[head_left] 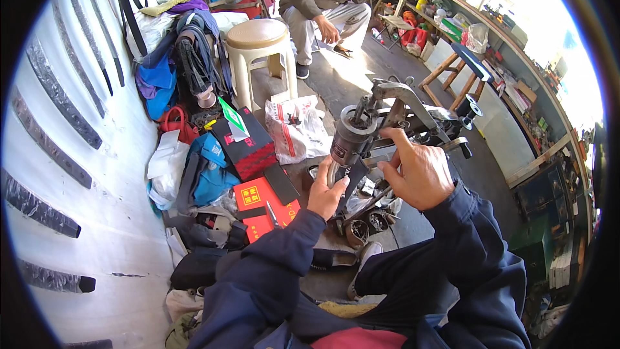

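Note:
In front of me stands a metal hand-cranked sewing machine of the shoe-repair kind, with a round grey head and a curved arm. My left hand is at the lower front of its head, thumb and fingers closed around a dark piece with pale markings; what exactly it is I cannot make out. My right hand is raised at the right side of the head. Its index finger and thumb are bent and apart, the index tip close to the machine, and nothing shows between them.
A beige stool stands ahead on the left, near a seated person. Boxes, including a black and red box, a plastic bag and bags of cloth crowd the left. A wooden-legged stool and laden shelves line the right.

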Motion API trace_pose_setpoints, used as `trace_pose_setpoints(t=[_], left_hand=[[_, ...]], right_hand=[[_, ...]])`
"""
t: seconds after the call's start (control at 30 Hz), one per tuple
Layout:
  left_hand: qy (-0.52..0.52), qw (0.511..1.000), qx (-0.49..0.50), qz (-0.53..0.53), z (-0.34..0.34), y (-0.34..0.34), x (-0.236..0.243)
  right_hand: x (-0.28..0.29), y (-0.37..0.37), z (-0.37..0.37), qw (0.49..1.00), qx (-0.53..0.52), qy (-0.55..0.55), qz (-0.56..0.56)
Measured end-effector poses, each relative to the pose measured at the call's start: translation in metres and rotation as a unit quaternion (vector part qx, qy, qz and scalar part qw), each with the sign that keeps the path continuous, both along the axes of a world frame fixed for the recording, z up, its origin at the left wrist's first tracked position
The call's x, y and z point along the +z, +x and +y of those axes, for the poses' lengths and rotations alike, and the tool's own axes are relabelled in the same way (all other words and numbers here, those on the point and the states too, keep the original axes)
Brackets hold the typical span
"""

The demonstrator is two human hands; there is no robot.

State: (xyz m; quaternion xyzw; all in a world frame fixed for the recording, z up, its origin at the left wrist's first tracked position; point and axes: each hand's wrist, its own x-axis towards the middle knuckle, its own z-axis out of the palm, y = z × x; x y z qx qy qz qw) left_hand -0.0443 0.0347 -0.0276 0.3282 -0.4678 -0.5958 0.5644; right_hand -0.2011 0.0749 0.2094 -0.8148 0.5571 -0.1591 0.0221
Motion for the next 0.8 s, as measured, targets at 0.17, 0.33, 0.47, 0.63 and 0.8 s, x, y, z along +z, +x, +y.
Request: trace_pose_setpoints(t=[0.17, 0.33, 0.47, 0.63, 0.8], left_hand=[[-0.01, 1.0, 0.004, -0.019, -0.004, -0.001, -0.003], [-0.013, 0.999, -0.001, -0.032, -0.001, 0.003, -0.003], [-0.02, 1.0, -0.017, -0.003, -0.003, 0.002, -0.003], [-0.024, 0.999, -0.011, -0.027, -0.001, 0.005, 0.008], [-0.021, 0.99, 0.03, -0.138, 0.003, 0.01, 0.015]], right_hand=[[-0.006, 0.012, -0.007, 0.999, 0.027, 0.005, -0.025], [-0.021, 0.015, 0.0, 0.991, 0.058, 0.013, -0.117], [-0.039, 0.019, 0.005, 0.965, 0.02, 0.059, -0.254], [-0.054, 0.025, 0.011, 0.924, 0.039, 0.026, -0.379], [-0.091, -0.003, 0.033, 0.893, -0.026, -0.051, -0.446]])
